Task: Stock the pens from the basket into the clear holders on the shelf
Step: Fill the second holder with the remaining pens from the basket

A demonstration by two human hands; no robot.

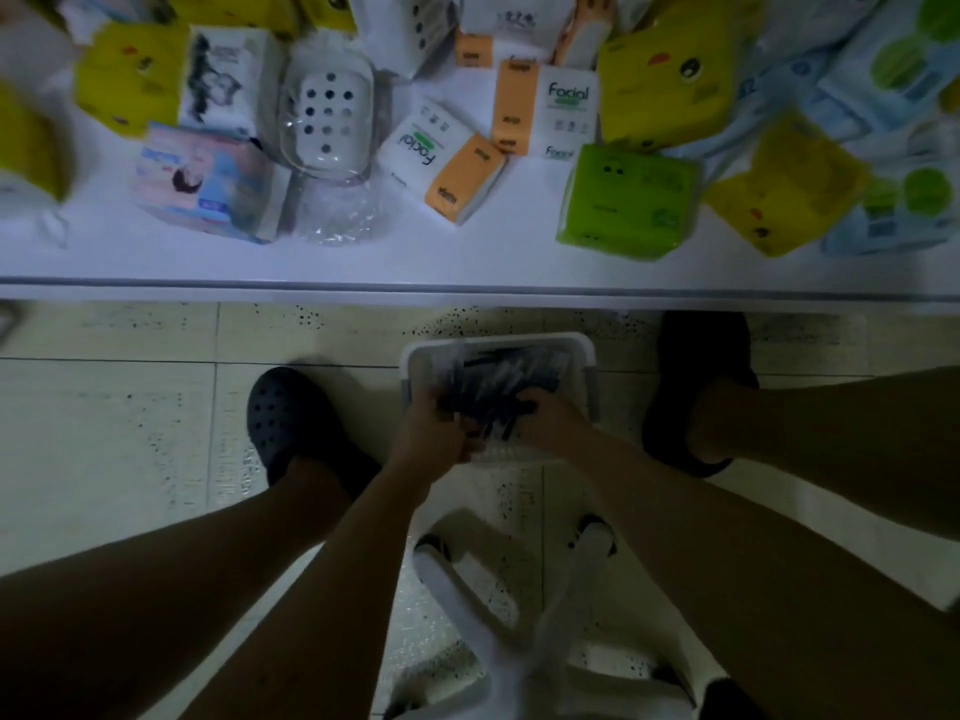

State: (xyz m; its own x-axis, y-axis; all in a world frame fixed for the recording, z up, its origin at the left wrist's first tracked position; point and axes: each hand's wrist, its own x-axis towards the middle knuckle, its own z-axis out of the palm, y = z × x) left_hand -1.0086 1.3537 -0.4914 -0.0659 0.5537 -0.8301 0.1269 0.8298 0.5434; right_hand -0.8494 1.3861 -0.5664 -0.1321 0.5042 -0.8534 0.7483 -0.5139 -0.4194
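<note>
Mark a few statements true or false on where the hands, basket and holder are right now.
1. The left hand and right hand both grip pens in the basket. True.
2. The basket stands on the shelf. False: it stands on the floor.
3. The left hand holds the clear holder. False: the holder stands on the shelf.
4. A green pack lies on the shelf. True.

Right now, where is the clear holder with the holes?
In the head view, the clear holder sits on the white shelf, left of centre, between a white box and an orange-and-white Facial tissue pack.
</note>
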